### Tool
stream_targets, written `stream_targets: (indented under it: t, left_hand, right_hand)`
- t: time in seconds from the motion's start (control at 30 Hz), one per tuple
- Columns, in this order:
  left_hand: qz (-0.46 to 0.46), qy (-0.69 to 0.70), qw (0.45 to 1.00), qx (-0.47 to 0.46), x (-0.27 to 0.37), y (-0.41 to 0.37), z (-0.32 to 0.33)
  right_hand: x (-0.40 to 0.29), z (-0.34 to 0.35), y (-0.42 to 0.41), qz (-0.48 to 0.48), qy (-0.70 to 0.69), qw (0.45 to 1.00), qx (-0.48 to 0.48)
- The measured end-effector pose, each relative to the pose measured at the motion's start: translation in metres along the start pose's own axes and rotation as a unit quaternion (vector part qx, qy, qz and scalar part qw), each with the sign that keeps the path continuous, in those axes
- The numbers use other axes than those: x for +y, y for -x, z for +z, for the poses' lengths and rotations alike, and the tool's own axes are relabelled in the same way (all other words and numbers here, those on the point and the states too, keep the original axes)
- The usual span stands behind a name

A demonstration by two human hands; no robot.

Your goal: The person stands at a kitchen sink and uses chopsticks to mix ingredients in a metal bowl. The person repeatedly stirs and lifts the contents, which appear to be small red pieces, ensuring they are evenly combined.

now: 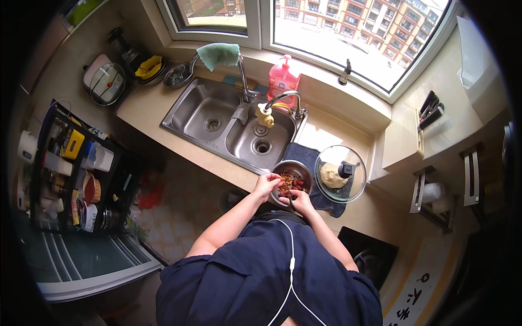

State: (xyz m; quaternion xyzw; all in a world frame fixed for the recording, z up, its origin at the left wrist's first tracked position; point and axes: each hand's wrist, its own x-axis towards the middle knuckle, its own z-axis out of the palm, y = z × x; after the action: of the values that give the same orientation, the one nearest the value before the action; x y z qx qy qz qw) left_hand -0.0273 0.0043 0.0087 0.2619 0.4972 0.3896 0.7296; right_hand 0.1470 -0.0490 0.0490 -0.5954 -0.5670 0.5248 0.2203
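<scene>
A round stainless steel bowl (310,179) stands at the counter's front edge, holding red dates (297,184) and small brown pieces. My left hand (267,186) is over the bowl's left side, its fingertips pinching a small orange-brown piece. My right hand (299,200) is at the bowl's near rim, closed around a dark, slim handle, perhaps a small knife's; its blade cannot be made out. Right of the bowl, a ball of dough (332,176) shows through a clear glass lid (355,190) with a black knob.
A dark blue cloth (301,154) lies under the bowl and the lid. Behind is a double steel sink (191,125) with two faucets and a pink soap bottle (281,83). Knives stand in a wall holder (403,140) at right; a black hob (369,254) is near my right elbow.
</scene>
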Motion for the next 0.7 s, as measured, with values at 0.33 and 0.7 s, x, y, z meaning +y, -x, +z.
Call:
stream_targets:
  t: [0.33,0.7]
  left_hand:
    - [-0.006,-0.019,1.000,0.007,-0.007,-0.003,0.013]
    - [0.022,-0.017,0.998,0.051,-0.005,-0.004,0.017]
  right_hand:
    - [0.014,-0.008,0.003,0.045,-0.080,0.996,-0.020]
    - [0.012,-0.007,-0.002,0.044,-0.117,0.992,-0.026]
